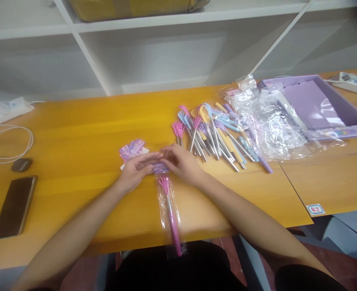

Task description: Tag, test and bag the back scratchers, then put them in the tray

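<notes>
Purple card (160,168) is pinched between left hand (135,169) and right hand (183,163); bagged pink scratcher (171,214) is positioned at six o'clock.

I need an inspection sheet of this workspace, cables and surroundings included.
Surface: yellow wooden table.
Job's things: small purple printed card; pink claw-headed stick in clear plastic sleeve; overlapping purple printed cards; pile of multicoloured claw-headed metal sticks; crumpled clear plastic bags; purple open tray.
Clutter: black rectangular phone and small black oval object, left.
Hands: left hand and right hand, fingers at the small card's edges; grip firmness unclear.
Cables: looped white cable, left; white power strips at both sides.
Surroundings: white shelving behind the table.
</notes>
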Demonstrator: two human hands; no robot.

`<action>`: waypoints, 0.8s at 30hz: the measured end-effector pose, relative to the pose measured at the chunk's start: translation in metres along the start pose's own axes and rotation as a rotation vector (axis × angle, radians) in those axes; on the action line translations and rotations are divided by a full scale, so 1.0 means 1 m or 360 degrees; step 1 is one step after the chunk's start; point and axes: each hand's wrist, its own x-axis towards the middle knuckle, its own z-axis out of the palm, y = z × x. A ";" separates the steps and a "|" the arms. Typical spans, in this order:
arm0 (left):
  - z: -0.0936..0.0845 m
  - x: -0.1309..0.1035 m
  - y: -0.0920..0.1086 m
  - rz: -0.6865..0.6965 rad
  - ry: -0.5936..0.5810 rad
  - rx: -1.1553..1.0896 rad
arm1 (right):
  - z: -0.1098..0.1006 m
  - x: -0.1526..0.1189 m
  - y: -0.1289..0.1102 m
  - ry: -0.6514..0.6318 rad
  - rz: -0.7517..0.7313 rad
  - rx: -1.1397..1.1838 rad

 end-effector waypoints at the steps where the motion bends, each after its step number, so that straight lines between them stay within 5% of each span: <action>1: 0.000 0.000 0.000 0.0015 0.0006 0.0030 | 0.001 0.000 0.001 -0.0014 0.0015 0.0068; 6: 0.001 0.001 -0.001 0.0086 -0.0032 0.0043 | 0.003 0.002 0.000 0.0087 0.0097 0.0251; 11: 0.002 -0.001 -0.002 -0.0099 -0.0073 0.0445 | 0.000 0.002 -0.006 0.0171 0.0082 0.0377; 24: -0.002 0.000 -0.007 -0.0014 0.0137 0.0380 | -0.008 0.002 0.002 -0.0160 -0.0367 0.0115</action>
